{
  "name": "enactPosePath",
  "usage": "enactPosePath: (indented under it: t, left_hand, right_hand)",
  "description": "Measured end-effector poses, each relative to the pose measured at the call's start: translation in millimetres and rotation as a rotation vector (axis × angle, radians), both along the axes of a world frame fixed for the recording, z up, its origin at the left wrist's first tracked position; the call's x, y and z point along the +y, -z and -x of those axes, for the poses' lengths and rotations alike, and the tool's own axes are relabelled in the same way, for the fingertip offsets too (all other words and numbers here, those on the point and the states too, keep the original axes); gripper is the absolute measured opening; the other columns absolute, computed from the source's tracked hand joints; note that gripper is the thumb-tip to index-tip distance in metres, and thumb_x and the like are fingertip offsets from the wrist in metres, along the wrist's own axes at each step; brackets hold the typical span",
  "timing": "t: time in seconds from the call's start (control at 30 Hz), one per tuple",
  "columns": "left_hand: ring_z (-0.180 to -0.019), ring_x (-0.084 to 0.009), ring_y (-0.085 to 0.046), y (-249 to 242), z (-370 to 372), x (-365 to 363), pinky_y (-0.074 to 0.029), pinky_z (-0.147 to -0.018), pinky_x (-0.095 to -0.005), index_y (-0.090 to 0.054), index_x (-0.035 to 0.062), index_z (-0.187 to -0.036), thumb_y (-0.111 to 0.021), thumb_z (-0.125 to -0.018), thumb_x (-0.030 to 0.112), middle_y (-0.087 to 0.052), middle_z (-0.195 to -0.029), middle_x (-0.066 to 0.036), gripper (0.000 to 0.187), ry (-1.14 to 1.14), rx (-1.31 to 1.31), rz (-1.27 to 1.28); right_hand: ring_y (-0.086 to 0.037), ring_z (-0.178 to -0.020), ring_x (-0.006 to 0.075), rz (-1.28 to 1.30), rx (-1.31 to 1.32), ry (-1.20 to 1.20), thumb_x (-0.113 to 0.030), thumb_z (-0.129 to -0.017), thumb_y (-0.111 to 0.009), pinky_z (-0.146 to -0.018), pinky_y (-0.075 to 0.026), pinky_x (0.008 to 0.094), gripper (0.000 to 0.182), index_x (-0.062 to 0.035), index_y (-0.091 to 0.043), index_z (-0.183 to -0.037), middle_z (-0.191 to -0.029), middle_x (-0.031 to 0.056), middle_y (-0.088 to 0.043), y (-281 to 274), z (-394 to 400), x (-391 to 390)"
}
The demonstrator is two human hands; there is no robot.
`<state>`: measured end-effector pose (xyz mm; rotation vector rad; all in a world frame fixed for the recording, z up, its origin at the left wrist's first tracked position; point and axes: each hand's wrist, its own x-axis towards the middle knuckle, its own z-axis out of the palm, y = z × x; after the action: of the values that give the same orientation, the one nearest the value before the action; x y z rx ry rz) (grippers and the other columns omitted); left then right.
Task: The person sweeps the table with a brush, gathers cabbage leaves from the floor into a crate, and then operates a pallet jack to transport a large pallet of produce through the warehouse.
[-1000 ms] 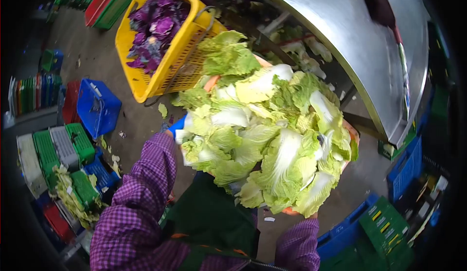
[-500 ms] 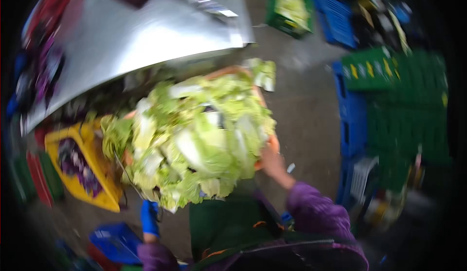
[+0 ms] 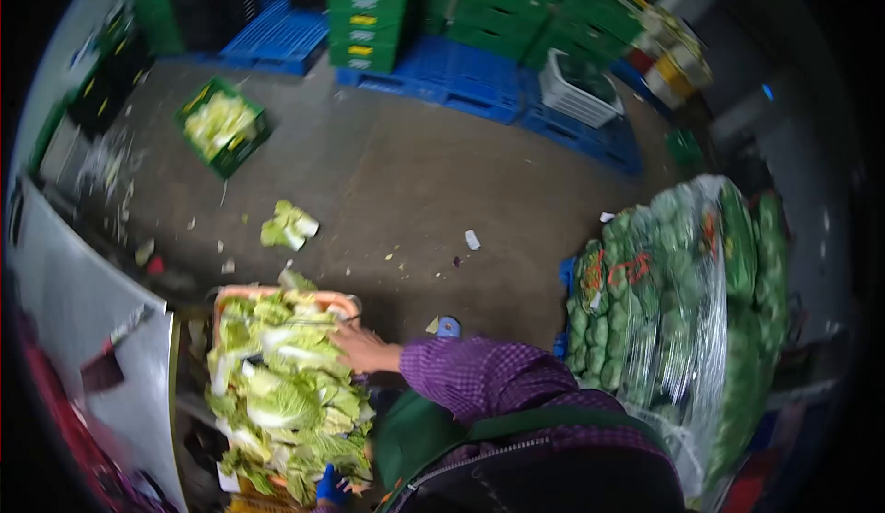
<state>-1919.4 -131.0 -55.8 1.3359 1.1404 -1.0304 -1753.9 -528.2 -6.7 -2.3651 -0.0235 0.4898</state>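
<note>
An orange basket [image 3: 343, 302], heaped with pale green cabbage leaves [image 3: 281, 398], stands at the lower left beside a metal table. My bare right hand [image 3: 363, 347] is at its right side, just below the far corner, closed on the side with its fingertips partly lost among leaves. Below the heap, at the basket's near end, my left hand [image 3: 333, 487] wears a blue glove. Its fingers are curled, and what they grip is hidden and blurred.
The metal table [image 3: 101, 329] borders the left. On the floor lie loose leaves [image 3: 289, 225] and a green crate [image 3: 221, 126] of leaves. Blue pallets [image 3: 479, 84] with green crates [image 3: 367, 20] line the back. Wrapped green sacks [image 3: 659, 301] stand at the right.
The view has swung to the right. The heaped basket now appears lower and further left, its long side running toward me, with both hands still at it. The wrapped sacks have come into view.
</note>
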Motion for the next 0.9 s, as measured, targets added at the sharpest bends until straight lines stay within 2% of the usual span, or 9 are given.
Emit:
enactPosePath:
  t: [0.2,0.23,0.27,0.33,0.4,0.5,0.6,0.73,0.9]
  left_hand:
    - [-0.105,-0.0234,-0.053,-30,-22,-79,-0.047,-0.083,-0.0369,-0.042,0.0080,-0.130,-0.066,-0.082,0.038,-0.051,-0.121,-0.015,0.061,0.625,-0.802,-0.926]
    - [-0.104,-0.0235,-0.053,-37,-29,-102,-0.047,-0.083,-0.0374,-0.041,0.0083,-0.130,-0.066,-0.082,0.037,-0.051,-0.121,-0.015,0.062,0.680,-0.887,-1.050]
    - [-0.104,-0.0236,-0.054,-41,-34,-128,-0.047,-0.083,-0.0378,-0.041,0.0086,-0.131,-0.066,-0.082,0.037,-0.051,-0.121,-0.016,0.062,0.715,-0.966,-1.148]
    - [-0.103,-0.0239,-0.054,-47,-46,-183,-0.047,-0.083,-0.0387,-0.040,0.0091,-0.132,-0.066,-0.081,0.036,-0.051,-0.122,-0.017,0.063,0.759,-1.108,-1.255]
    - [-0.102,-0.0241,-0.055,-49,-59,-228,-0.047,-0.083,-0.0395,-0.039,0.0096,-0.133,-0.067,-0.081,0.035,-0.051,-0.122,-0.018,0.064,0.804,-1.251,-1.281]
    - [-0.101,-0.0245,-0.056,-39,-82,-296,-0.048,-0.082,-0.0409,-0.038,0.0104,-0.135,-0.067,-0.081,0.033,-0.051,-0.123,-0.020,0.065,0.900,-1.457,-1.131]
    - [-0.099,-0.0249,-0.057,-22,-109,-358,-0.048,-0.082,-0.0422,-0.036,0.0112,-0.136,-0.068,-0.081,0.031,-0.050,-0.123,-0.022,0.067,1.025,-1.586,-0.609]
    - [-0.094,-0.0179,-0.056,10,-136,-473,-0.048,-0.079,-0.0336,-0.051,0.0019,-0.115,-0.067,-0.077,0.002,-0.058,-0.105,-0.009,0.041,0.762,-1.150,0.315]
    - [-0.054,-0.0117,-0.049,-55,-158,-596,-0.040,-0.051,-0.0250,-0.065,0.0058,-0.088,-0.059,-0.086,0.020,-0.052,-0.062,0.002,0.015,1.197,-0.450,0.264]
  right_hand:
    - [-0.040,-0.125,0.0394,0.114,0.345,0.064,-0.038,-0.089,-0.050,-0.101,-0.036,0.0456,0.063,-0.0099,-0.030,-0.141,-0.143,0.0243,-0.030,-14,226,-163]
    - [-0.038,-0.127,0.0371,-0.366,0.668,-0.041,-0.045,-0.089,-0.048,-0.101,-0.036,0.0450,0.063,-0.0093,-0.035,-0.140,-0.142,0.0215,-0.034,64,263,-192]
    - [-0.041,-0.125,0.0323,-0.433,0.109,-0.222,-0.055,-0.088,-0.046,-0.099,-0.038,0.0410,0.066,-0.0090,-0.042,-0.136,-0.138,0.0191,-0.042,117,347,-235]
    - [-0.048,-0.117,0.0276,-0.944,0.608,0.499,-0.044,-0.091,-0.049,-0.100,-0.035,0.0349,0.055,-0.0128,-0.045,-0.135,-0.134,0.0165,-0.047,79,391,-279]
    - [-0.052,-0.117,0.0287,-0.643,0.944,0.724,-0.049,-0.082,-0.054,-0.091,-0.044,0.0399,0.061,-0.0090,-0.052,-0.128,-0.131,0.0183,-0.050,-5,398,-318]
    - [-0.057,-0.107,0.0342,-0.018,0.631,0.682,-0.042,-0.079,-0.057,-0.087,-0.046,0.0417,0.053,-0.0056,-0.060,-0.117,-0.118,0.0201,-0.058,35,449,-345]
    - [-0.060,-0.095,0.0381,-0.078,0.460,0.899,-0.039,-0.079,-0.058,-0.083,-0.047,0.0423,0.046,-0.0022,-0.064,-0.105,-0.103,0.0210,-0.064,64,456,-352]
    - [-0.062,-0.090,0.0388,-0.315,0.256,1.084,-0.036,-0.080,-0.058,-0.079,-0.048,0.0410,0.043,-0.0011,-0.063,-0.104,-0.097,0.0215,-0.065,74,416,-358]
    - [-0.064,-0.080,0.0187,-0.629,0.231,1.090,-0.037,-0.085,-0.061,-0.072,-0.049,0.0314,0.045,0.0008,-0.061,-0.109,-0.092,0.0128,-0.068,84,399,-417]
